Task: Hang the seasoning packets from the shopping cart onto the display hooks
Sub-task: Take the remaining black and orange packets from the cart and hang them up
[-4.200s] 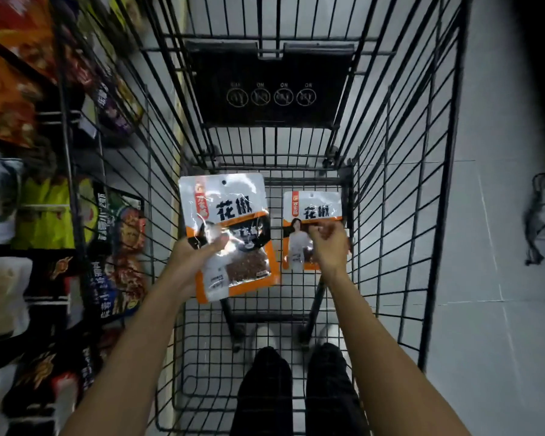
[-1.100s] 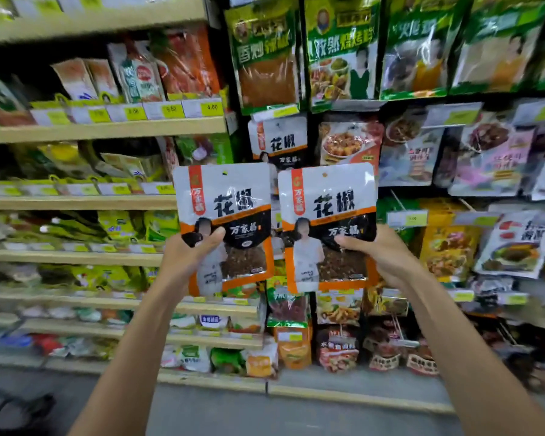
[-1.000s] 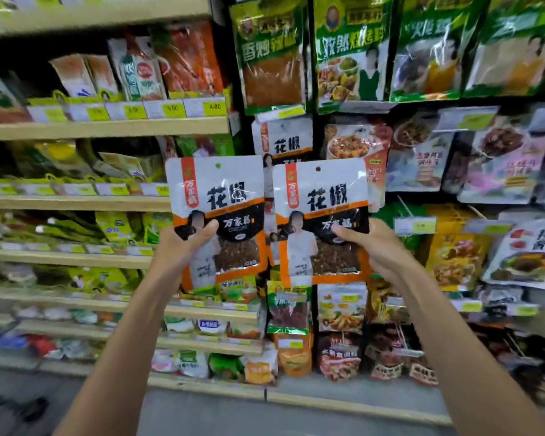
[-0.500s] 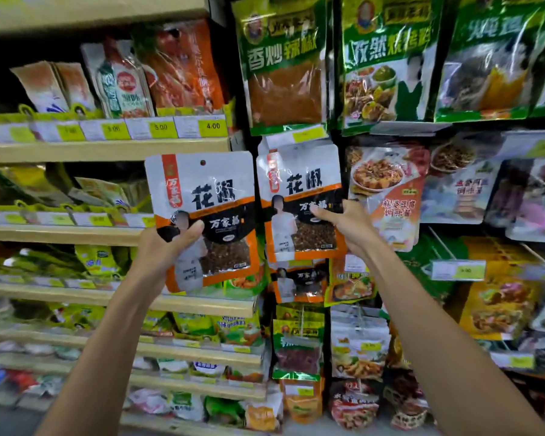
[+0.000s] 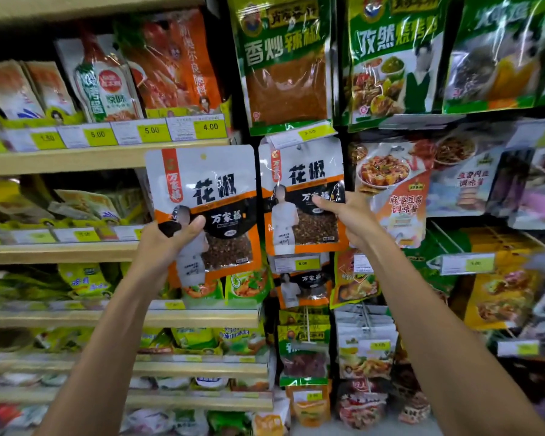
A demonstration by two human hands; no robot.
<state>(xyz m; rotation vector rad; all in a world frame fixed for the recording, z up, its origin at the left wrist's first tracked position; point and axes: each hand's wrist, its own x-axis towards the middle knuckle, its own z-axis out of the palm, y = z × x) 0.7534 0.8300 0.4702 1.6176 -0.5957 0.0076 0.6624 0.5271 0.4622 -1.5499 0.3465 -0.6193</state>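
Observation:
I hold two white, orange and black peppercorn seasoning packets up at the display. My left hand (image 5: pixel 166 243) grips the left packet (image 5: pixel 208 202) by its lower left corner, in front of the wooden shelves. My right hand (image 5: pixel 346 215) grips the right packet (image 5: pixel 299 196) by its right edge. The top of that packet sits right under a yellow price tag (image 5: pixel 309 133) where a display hook ends. I cannot tell whether its hole is on the hook. Another packet of the same kind (image 5: pixel 299 291) hangs just below.
Wooden shelves (image 5: pixel 107 155) with yellow price labels fill the left. Green seasoning bags (image 5: pixel 283 64) hang in the row above. Mapo tofu packets (image 5: pixel 397 190) hang immediately to the right. Further rows of hanging packets crowd the lower and right areas.
I have come closer to the display. My right hand has carried its packet up and right to the hook under the price tag; the left packet has stayed beside it.

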